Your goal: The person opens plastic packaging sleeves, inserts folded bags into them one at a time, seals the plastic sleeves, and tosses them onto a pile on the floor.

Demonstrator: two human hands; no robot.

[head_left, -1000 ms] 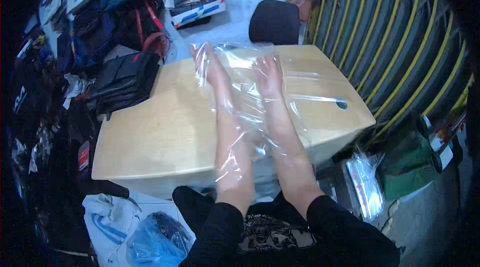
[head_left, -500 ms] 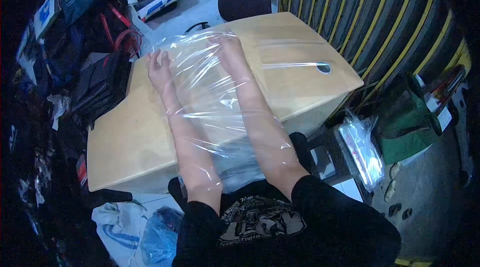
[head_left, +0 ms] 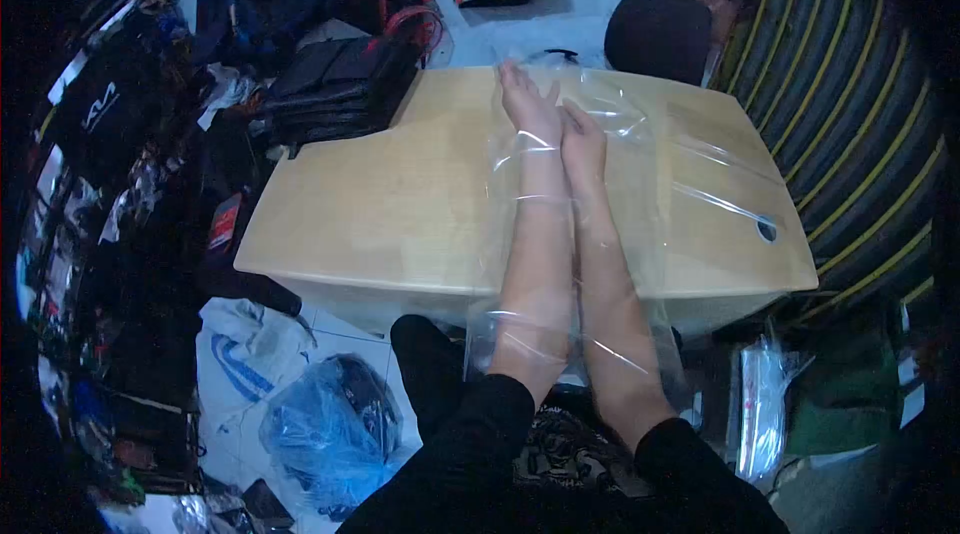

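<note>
As the head camera looks down, a clear plastic sheet (head_left: 628,126) lies about both forearms and reaches over the pale table (head_left: 380,214), which probably gives it a flat backing. Glints cross the skin, so the arms seem to be inside it, perhaps to part its layers. The left hand (head_left: 531,106) stretches forward, fingers extended and thumb apart, gripping nothing visible. Close beside its wrist, the right hand (head_left: 584,142) has its fingers partly curled; whether they pinch any film, I cannot tell. Black cases (head_left: 340,84) sit at the table's left, well apart from the plastic, presumably so they do not hinder the arms.
</note>
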